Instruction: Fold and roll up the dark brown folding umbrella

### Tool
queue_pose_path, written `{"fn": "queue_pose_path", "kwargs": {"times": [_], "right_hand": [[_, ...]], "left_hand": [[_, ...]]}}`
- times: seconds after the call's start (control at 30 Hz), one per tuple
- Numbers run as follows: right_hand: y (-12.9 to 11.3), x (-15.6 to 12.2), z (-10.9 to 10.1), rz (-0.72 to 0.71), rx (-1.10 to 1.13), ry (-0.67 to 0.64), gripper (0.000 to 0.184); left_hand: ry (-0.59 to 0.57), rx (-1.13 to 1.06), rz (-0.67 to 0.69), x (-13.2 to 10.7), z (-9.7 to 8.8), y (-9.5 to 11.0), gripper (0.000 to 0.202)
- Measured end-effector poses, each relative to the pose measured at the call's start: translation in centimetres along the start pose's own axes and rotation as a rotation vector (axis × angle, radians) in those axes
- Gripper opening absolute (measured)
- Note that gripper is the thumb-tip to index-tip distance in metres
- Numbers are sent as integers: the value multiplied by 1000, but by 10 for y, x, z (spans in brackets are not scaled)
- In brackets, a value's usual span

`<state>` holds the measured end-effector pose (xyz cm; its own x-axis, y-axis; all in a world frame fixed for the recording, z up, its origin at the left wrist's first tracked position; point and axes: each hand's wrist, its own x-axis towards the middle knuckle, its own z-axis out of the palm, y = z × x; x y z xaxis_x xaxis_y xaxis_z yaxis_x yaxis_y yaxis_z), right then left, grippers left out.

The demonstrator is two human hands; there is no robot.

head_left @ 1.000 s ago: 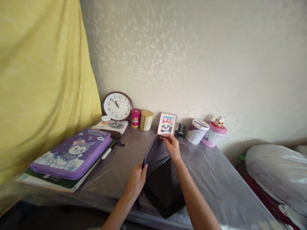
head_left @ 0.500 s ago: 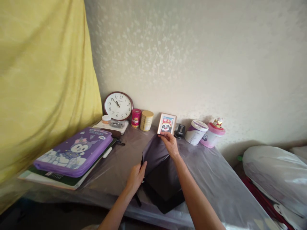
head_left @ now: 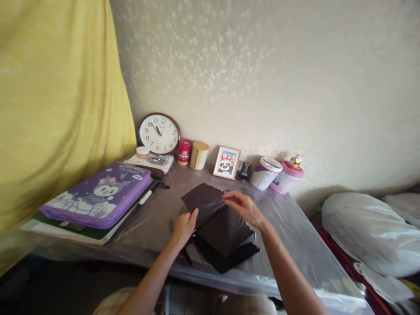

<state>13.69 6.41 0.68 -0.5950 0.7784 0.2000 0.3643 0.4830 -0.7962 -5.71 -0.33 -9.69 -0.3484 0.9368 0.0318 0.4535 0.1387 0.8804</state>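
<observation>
A black folding umbrella lies loosely closed at the front middle of the table, its fabric panels spread in overlapping layers. A narrow dark strap shows at its lower left. My left hand grips the umbrella's left side, thumb on top of the fabric. My right hand comes in from the right with its fingers drawn together at the upper edge of a panel. The thumb of that hand is mostly hidden.
Left on the table, a purple cartoon case rests on books. Along the wall stand a round clock, a pink can, a yellow can, a picture frame, a black device and two tubs.
My right hand has come down and to the right. The panel it held raised now lies flatter, spread to the left. My left hand keeps its grip, and the view has shifted slightly.
</observation>
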Motion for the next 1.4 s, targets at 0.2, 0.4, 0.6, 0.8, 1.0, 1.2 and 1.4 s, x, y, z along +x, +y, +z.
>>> {"fn": "queue_pose_path", "kwargs": {"times": [0.2, 0.4, 0.6, 0.8, 1.0, 1.2, 1.4], "right_hand": [[-15, -69, -1, -64, -271, -236, 29], [-9, -99, 13, -115, -539, -212, 37], [-7, -102, 19, -168, -706, -162, 40], [-6, -107, 26, -197, -789, -145, 44], [2, -111, 29, -211, -844, -94, 49], [9, -113, 27, -237, -873, -36, 44], [10, -114, 25, -223, -866, -4, 32]], "left_hand": [[4, 2, -21, 2, 0, -1, 44], [-13, -5, -45, 3, -1, 0, 42], [-48, -26, -57, 1, -4, 3, 42], [-74, -52, -43, -3, -8, 6, 43], [-90, -59, -32, -5, -9, 8, 42], [-104, -53, -32, -5, -9, 8, 44], [-150, -88, 11, -5, -8, 4, 42]]}}
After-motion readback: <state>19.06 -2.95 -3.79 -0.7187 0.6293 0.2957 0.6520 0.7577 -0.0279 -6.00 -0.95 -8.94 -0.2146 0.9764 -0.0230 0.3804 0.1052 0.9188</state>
